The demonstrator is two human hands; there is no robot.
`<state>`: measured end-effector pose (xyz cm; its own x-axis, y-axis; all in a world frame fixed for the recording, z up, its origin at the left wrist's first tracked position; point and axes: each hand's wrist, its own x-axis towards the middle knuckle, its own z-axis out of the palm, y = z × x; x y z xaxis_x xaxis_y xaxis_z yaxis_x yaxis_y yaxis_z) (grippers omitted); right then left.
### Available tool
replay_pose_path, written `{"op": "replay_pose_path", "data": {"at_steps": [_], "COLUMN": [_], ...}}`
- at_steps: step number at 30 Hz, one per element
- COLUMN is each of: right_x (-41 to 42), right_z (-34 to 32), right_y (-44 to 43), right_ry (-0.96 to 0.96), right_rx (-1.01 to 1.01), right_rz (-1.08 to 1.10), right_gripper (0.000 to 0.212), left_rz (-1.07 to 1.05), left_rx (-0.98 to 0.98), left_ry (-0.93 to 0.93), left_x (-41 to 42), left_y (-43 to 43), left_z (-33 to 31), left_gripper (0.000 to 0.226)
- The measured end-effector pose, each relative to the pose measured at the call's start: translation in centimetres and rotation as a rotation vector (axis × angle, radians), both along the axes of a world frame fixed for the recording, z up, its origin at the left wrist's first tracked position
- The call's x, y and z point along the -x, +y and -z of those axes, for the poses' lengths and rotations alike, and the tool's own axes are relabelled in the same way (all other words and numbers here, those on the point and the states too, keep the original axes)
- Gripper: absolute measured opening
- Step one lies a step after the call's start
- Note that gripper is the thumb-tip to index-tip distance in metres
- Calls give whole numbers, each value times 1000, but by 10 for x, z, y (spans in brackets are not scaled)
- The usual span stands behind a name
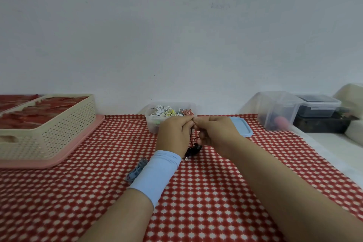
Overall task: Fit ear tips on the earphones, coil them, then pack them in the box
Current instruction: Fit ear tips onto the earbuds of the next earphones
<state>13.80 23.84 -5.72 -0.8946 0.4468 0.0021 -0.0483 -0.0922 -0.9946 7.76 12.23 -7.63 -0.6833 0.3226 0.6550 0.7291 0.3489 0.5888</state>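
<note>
My left hand (173,133) and my right hand (214,131) meet fingertip to fingertip above the red patterned tablecloth (196,192). Both pinch the top end of black earphones (193,148). The black cable hangs down between my palms and bunches on the cloth. What sits between the fingertips is too small to make out. Just behind my hands stands a clear box (155,124) holding several coiled earphones in white, yellow and red. Its light blue lid (242,126) lies to the right of it. A light blue band covers my left wrist.
A cream perforated basket (59,133) on a pink tray (59,160) stands at the left. A small blue-grey item (135,171) lies by my left wrist. Clear containers (277,112) and a dark lidded box (318,108) stand at the back right on a white surface.
</note>
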Motion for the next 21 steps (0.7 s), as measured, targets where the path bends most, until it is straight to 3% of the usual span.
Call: {"op": "replay_pose_path", "data": {"at_steps": [4,12,21], "right_x": [-1,-6,-14], "right_z": [-2,-12,-20], "right_y": [3,17,28], "right_ry": [-29,-45,-113], "right_rx": [72,-138,-310], "right_rz": [-44,-182,-183], "right_gripper": [15,18,14], "left_rz": [15,80,142], "left_rx": [14,-55,32], "left_ry": [-33,-234,-201], "left_x": [3,10,9], "left_y": [-2,-11,-9], "left_z": [0,-4,-4], "left_gripper": [22,20,24]}}
